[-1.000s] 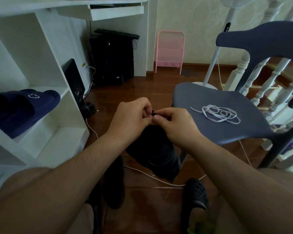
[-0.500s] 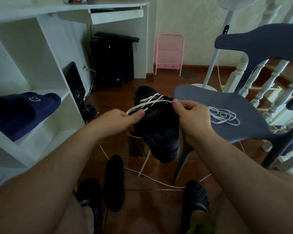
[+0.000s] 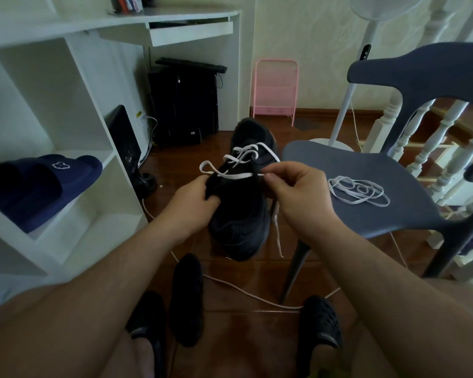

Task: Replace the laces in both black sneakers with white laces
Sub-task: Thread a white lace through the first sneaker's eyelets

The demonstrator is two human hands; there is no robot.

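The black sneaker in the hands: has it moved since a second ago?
Yes. The black sneaker has come up from behind the hands; its toe now reaches past the chair seat's front edge.

Navy slippers [image 3: 43, 184] on white shelf [image 3: 74, 205]; pink rack [image 3: 275, 88] against wall; fan stand [image 3: 347, 99].

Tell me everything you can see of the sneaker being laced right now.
The sneaker is black, fabric-looking, with a chunky sole, held up above the floor, toe pointing away. A flat white lace crosses its upper eyelets and loops out on the left; one end dangles on the right. The left hand grips its side; the right hand pinches the lace.
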